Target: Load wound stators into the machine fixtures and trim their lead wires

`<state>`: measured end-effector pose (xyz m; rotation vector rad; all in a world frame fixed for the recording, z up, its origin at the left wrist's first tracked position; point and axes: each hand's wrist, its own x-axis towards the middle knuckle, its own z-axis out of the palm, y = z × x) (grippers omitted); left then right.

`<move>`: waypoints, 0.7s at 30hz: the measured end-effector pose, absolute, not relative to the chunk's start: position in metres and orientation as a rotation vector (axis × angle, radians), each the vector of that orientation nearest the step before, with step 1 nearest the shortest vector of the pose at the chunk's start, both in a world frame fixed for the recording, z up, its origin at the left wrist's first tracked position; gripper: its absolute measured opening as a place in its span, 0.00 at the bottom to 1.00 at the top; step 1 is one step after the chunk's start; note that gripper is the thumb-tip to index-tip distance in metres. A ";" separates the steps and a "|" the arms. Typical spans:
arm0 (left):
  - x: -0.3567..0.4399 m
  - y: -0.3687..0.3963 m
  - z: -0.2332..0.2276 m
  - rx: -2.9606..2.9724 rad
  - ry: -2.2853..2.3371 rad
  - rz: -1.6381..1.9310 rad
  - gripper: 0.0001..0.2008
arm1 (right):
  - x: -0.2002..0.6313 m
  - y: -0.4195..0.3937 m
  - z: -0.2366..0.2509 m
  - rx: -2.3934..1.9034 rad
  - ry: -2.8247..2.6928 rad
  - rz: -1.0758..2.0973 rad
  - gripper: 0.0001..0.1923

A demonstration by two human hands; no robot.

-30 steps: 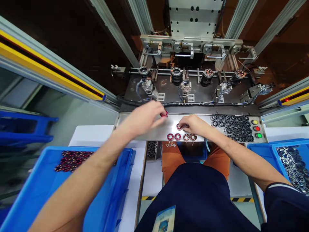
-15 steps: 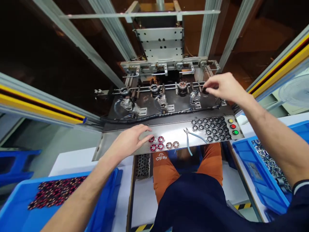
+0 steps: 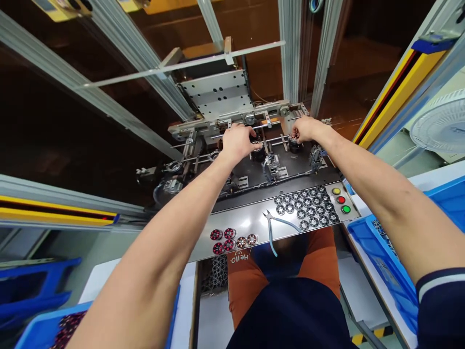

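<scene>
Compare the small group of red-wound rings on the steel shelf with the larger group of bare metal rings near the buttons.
The red-wound rings carry red or copper-coloured winding; the bare metal rings are plain grey and silver. The wound group is small, six in two short rows at the shelf's left end; the bare group is far larger and lies in rows beside the coloured buttons. Both are flat, toothed rings lying on the same steel shelf, with the pliers between them.

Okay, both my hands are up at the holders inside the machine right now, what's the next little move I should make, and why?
Probably press each part down squarely onto its holder, then draw both hands back. The left hand covers one round holder and the right hand another, so seating cannot be seen. Wound red cores and bare cores wait on the steel shelf.
</scene>
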<state>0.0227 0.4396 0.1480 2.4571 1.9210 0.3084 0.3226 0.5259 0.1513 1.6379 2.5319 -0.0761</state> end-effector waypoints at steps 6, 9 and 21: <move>0.023 0.466 0.114 2.469 1.958 0.174 0.20 | 0.325 0.539 0.143 1.673 2.470 -0.044 0.20; 0.017 0.474 0.103 2.487 1.937 0.118 0.20 | 0.323 0.547 0.142 1.660 2.438 -0.056 0.20; -0.006 0.516 0.090 2.570 1.712 -0.108 0.23 | 0.316 0.574 0.146 1.526 2.324 -0.139 0.23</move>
